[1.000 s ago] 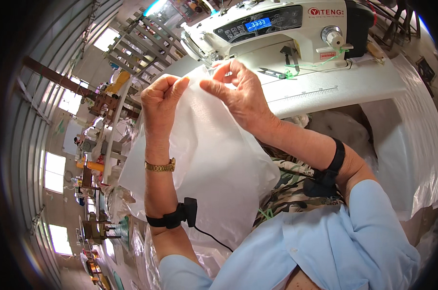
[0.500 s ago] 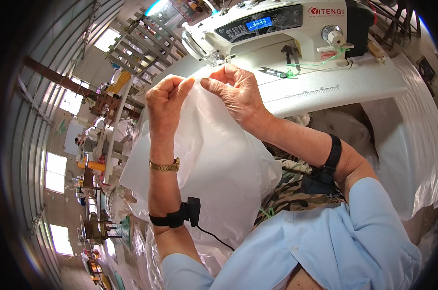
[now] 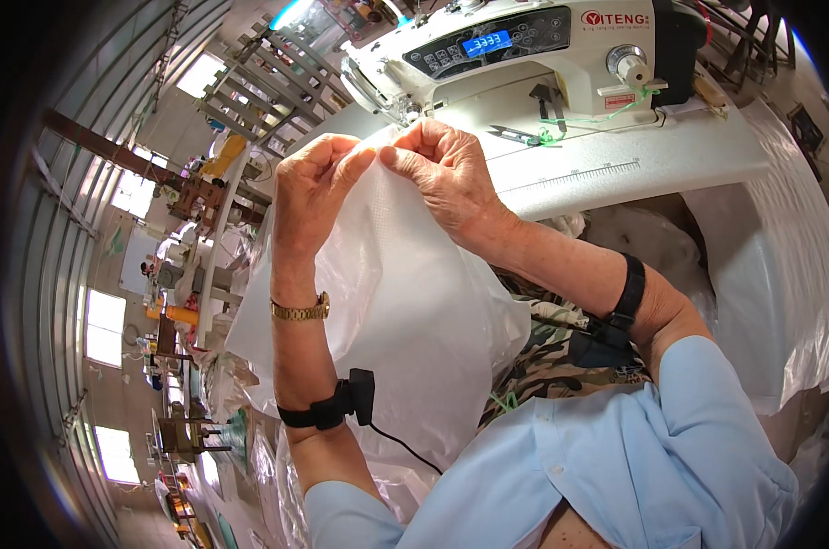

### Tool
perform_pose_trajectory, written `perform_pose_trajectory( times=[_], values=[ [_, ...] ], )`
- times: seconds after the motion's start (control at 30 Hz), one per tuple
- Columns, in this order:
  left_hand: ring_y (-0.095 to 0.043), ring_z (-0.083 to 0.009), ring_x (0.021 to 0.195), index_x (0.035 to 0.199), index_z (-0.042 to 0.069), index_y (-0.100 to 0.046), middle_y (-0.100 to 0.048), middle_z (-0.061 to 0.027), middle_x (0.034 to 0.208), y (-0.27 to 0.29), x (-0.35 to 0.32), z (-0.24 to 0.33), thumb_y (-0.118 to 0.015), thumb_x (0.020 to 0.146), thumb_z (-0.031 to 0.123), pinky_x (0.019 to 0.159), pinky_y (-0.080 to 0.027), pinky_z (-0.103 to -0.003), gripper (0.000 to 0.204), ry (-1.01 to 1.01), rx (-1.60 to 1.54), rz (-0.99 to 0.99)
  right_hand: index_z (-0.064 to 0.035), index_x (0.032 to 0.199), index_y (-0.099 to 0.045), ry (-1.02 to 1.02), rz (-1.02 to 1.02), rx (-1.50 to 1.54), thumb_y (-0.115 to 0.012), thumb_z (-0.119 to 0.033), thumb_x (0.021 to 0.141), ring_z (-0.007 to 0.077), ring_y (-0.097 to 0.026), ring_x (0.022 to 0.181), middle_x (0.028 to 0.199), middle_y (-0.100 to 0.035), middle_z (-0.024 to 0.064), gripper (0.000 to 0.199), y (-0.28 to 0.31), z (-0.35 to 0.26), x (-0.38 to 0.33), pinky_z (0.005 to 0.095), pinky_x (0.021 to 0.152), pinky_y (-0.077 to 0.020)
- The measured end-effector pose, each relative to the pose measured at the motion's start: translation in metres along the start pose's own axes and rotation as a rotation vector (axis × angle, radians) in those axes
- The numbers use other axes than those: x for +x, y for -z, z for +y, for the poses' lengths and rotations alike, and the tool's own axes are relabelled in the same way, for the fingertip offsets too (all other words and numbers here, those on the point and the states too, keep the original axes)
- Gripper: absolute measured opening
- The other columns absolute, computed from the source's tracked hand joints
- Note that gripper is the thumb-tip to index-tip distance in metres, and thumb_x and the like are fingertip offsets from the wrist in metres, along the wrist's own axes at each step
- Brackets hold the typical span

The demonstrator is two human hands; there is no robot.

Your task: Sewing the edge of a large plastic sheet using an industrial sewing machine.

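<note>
The white worktop (image 3: 634,174) spans the upper frame from about 11 to 2 o'clock, smooth and flat, with a printed ruler strip along its near edge. On it stands a white sewing machine (image 3: 524,46) with a dark control panel and a lit blue display; its needle end sits at 11 o'clock of the hands. More pale woven sheeting (image 3: 771,274) drapes off the worktop edge at 3 o'clock, filling the room on that side.

The white woven sack (image 3: 405,311), thin, translucent and finely ribbed, hangs from the hands down over the lap, creased and billowing toward 6 o'clock. Its top edge is pinched between both hands just short of the worktop edge, near the machine's needle end.

The left hand (image 3: 314,188) has its fingers curled shut over the sack's upper edge at 10 o'clock of the sack. The right hand (image 3: 446,169), touching the left at the fingertips, pinches the same edge, thumb pressed on the fabric.

Small thread snips (image 3: 515,135) lie on the worktop at 1 o'clock of the right hand, beside a green thread (image 3: 606,114).
</note>
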State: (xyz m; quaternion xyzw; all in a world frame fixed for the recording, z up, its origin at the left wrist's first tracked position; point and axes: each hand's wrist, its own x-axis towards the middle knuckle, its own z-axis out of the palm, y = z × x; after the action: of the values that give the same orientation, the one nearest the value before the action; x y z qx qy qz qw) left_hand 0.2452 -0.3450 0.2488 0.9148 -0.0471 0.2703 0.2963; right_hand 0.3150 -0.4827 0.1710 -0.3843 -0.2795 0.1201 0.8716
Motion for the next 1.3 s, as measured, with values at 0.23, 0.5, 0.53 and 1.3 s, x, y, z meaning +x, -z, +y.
perform_pose_trajectory(
  times=[0.23, 0.5, 0.53, 1.3],
  values=[
    [-0.037, 0.0001, 0.062, 0.08, 0.001, -0.066, -0.046, 0.0096, 0.065, 0.0, 0.001, -0.006, -0.076, 0.09, 0.021, 0.052, -0.028, -0.018, 0.024, -0.021, -0.013, -0.035, -0.0042, 0.079, -0.054, 0.067, -0.02, -0.096, -0.067, -0.009, 0.093, 0.0045, -0.045, 0.065, 0.068, -0.054, -0.0029, 0.019, 0.002, -0.001, -0.003, 0.024, 0.058, -0.0403],
    [-0.039, 0.0014, 0.062, 0.08, 0.0, -0.067, -0.048, 0.011, 0.066, -0.008, 0.001, -0.01, -0.076, 0.089, 0.015, 0.053, -0.028, -0.016, 0.02, 0.012, -0.186, -0.024, -0.0023, 0.084, -0.055, 0.07, 0.012, -0.035, -0.068, -0.014, 0.094, 0.0041, -0.046, 0.07, 0.075, -0.056, -0.0019, 0.02, 0.006, 0.007, -0.005, 0.0223, 0.061, -0.0415],
    [-0.039, 0.0018, 0.062, 0.08, 0.0, -0.067, -0.048, 0.0111, 0.067, -0.011, 0.0, -0.009, -0.076, 0.089, 0.014, 0.053, -0.028, -0.016, 0.019, 0.036, -0.2, -0.021, -0.0014, 0.087, -0.056, 0.056, 0.036, -0.026, -0.07, -0.017, 0.094, 0.0039, -0.048, 0.072, 0.077, -0.057, -0.001, 0.022, 0.006, 0.009, -0.006, 0.0215, 0.063, -0.0425],
    [-0.033, 0.0003, 0.063, 0.069, 0.004, -0.056, -0.042, 0.0116, 0.068, -0.054, -0.033, -0.036, -0.067, 0.093, 0.013, 0.052, -0.025, -0.022, 0.027, 0.267, -0.279, -0.045, 0.0133, 0.135, -0.043, 0.194, -0.194, -0.892, -0.054, -0.01, 0.093, 0.0398, -0.067, 0.078, 0.074, -0.063, 0.0271, 0.049, 0.03, 0.028, -0.054, 0.0465, 0.071, -0.051]
  ],
)
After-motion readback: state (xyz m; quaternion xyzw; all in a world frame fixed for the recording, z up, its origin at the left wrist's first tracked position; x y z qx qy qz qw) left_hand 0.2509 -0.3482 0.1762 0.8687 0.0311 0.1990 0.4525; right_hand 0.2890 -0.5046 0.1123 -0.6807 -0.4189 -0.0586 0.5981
